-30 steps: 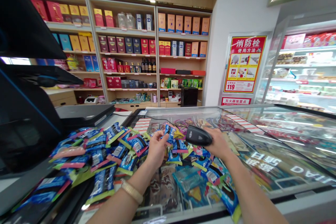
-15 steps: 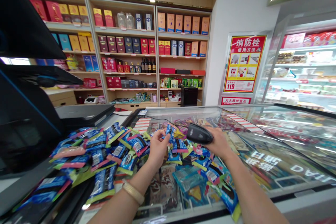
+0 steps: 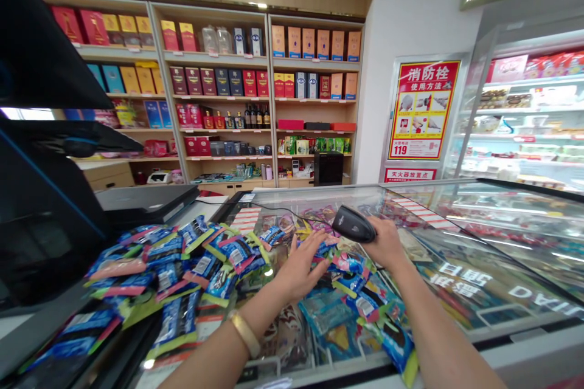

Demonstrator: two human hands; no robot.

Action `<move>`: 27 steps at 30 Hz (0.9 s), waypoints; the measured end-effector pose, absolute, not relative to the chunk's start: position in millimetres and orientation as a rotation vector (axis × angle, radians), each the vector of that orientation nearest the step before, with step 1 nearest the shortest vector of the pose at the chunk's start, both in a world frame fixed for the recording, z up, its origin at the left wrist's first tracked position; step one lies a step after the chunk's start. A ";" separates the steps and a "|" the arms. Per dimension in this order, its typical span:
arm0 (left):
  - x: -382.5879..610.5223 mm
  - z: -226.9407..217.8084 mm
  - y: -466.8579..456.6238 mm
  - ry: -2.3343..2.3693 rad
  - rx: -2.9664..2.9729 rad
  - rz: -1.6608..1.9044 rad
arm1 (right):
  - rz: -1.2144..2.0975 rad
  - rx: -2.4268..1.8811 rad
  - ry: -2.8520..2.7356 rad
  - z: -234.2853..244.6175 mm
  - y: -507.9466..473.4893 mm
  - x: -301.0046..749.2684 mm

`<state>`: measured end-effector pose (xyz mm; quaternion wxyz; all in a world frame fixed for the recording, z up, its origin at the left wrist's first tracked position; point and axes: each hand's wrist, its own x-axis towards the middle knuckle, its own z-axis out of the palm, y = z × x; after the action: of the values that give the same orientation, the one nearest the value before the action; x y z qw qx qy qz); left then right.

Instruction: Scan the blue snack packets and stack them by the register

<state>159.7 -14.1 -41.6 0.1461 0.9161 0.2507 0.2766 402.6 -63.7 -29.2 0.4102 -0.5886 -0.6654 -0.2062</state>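
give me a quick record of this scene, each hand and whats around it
place: shop counter with a glass-topped freezer
left hand: open, fingers spread, on or just above the packets, holding nothing
left wrist: gold bangle
right hand: gripping a black handheld barcode scanner
things: blue snack packets with yellow-green edges, heaped on and beside the freezer
rest: wooden shelves of boxed goods, fire hydrant instruction poster, refrigerated display case
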 end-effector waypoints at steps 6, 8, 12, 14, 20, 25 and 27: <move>147.6 -20.9 27.4 1.552 2.607 0.859 | -0.574 -1.516 -1.615 -27.6 -65.7 403.6; 139.3 -15.7 41.4 1.828 2.577 0.661 | -0.584 -1.515 -1.610 -28.0 -65.8 404.3; 127.7 -12.3 54.3 1.990 2.595 0.269 | -0.580 -1.521 -1.618 -28.9 -65.3 404.7; 126.4 -12.8 53.3 1.977 2.618 0.203 | -0.569 -1.523 -1.620 -29.0 -65.1 404.6; 126.8 -15.3 45.9 1.929 2.714 0.380 | -0.544 -1.493 -1.633 -28.5 -64.7 404.5; 125.9 -21.4 43.2 1.573 2.572 0.999 | -0.533 -1.481 -1.633 -27.0 -65.4 402.8; 126.4 -25.9 39.2 1.404 2.480 1.186 | -0.546 -1.467 -1.626 -26.2 -66.5 402.1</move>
<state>126.4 39.2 -25.9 0.0276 0.8031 0.4548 0.3840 402.1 -66.5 -26.2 0.4278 -0.5875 -0.6512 -0.2188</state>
